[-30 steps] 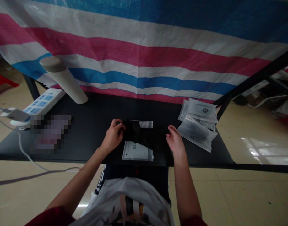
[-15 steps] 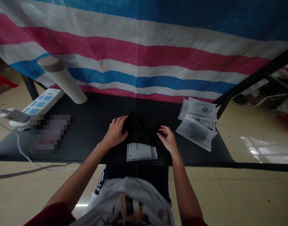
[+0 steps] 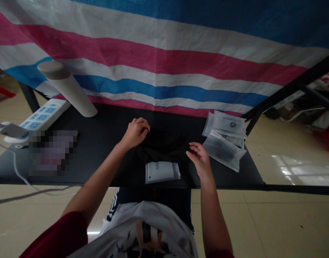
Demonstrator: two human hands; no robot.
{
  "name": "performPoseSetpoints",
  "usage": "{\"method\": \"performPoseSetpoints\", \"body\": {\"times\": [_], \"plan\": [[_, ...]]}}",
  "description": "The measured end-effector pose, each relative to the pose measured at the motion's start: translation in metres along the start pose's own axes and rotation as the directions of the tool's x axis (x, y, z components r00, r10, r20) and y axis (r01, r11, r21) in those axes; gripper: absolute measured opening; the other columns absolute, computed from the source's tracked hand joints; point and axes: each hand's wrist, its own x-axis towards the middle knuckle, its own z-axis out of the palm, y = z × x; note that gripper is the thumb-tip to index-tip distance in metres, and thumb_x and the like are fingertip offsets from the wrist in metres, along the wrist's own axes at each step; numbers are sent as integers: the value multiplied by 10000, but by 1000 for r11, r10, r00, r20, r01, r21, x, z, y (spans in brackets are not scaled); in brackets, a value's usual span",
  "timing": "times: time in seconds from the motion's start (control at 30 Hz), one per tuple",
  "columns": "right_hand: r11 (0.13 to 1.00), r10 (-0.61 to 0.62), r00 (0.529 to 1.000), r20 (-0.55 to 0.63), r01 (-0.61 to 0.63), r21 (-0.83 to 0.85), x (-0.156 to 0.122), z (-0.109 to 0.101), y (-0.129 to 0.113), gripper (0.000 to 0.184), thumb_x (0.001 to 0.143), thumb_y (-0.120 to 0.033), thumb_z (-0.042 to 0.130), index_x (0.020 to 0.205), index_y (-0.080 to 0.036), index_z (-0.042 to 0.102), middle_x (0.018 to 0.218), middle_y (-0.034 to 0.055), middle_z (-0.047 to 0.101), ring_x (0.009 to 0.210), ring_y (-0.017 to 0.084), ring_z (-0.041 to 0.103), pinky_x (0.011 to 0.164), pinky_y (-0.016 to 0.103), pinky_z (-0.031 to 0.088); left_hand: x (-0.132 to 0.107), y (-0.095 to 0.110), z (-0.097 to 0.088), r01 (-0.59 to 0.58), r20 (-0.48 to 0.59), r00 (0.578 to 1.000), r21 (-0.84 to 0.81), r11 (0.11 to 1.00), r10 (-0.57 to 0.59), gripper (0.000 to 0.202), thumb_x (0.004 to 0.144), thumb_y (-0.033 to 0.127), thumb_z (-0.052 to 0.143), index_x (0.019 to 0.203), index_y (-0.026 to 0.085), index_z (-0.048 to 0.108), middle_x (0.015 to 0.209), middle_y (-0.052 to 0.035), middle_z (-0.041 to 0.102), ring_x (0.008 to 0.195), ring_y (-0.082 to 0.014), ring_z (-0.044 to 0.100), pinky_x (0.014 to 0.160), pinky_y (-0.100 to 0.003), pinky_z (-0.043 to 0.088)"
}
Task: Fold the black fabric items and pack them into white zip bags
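White pouch: lettering partly hidden by black cloth.

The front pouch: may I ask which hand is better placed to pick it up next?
Right hand, probably: it is nearer the pouch; black fabric lies between pouch and left hand.

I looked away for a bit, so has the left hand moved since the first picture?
Yes. The left hand has moved forward, closer to the bottom edge of the striped sheet.
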Motion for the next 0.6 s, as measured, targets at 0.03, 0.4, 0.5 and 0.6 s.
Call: {"method": "performPoseSetpoints", "body": {"times": [0.03, 0.4, 0.5, 0.6], "plan": [[1000, 5, 1000, -2, -5, 3, -3, -2, -3, 347, 737, -354, 756, 1039, -257, 616, 861, 12, 691, 811, 189, 652, 761, 311, 512, -3, 0, -3, -32, -8, 999, -45, 998, 32, 206, 849, 146, 456, 858, 178, 660, 1032, -68, 621, 988, -238, 556, 911, -420, 427], [992, 44, 999, 17, -42, -117, -7, 4, 1, 259, 760, -376, 733, 966, -235, 664, 849, 19, 668, 662, 145, 600, 541, 245, 460, -12, 28, 54, -98, 455, 878, -137, 986, 151, 381, 862, 240, 568, 1238, 182, 567, 1155, -87, 654, 1011, -225, 657, 863, -312, 496], [994, 73, 997, -7, -73, -84, -5, 3, 1, 261, 753, -394, 731, 947, -234, 658, 859, 16, 663, 675, 146, 609, 556, 250, 494, -2, 26, 58, 32, 399, 917, -95, 995, 9, 412, 824, 425, 647, 1145, 171, 604, 946, -61, 699, 812, -221, 670, 723, -310, 491], [998, 28, 998, -51, -31, -51, -4, 2, -2, 251, 744, -405, 741, 905, -228, 664, 862, 24, 678, 772, 168, 639, 675, 281, 531, 4, 17, 47, 141, 281, 956, -172, 975, -88, 324, 759, 375, 688, 1000, 166, 632, 762, -14, 665, 683, -175, 623, 635, -274, 454]]}}
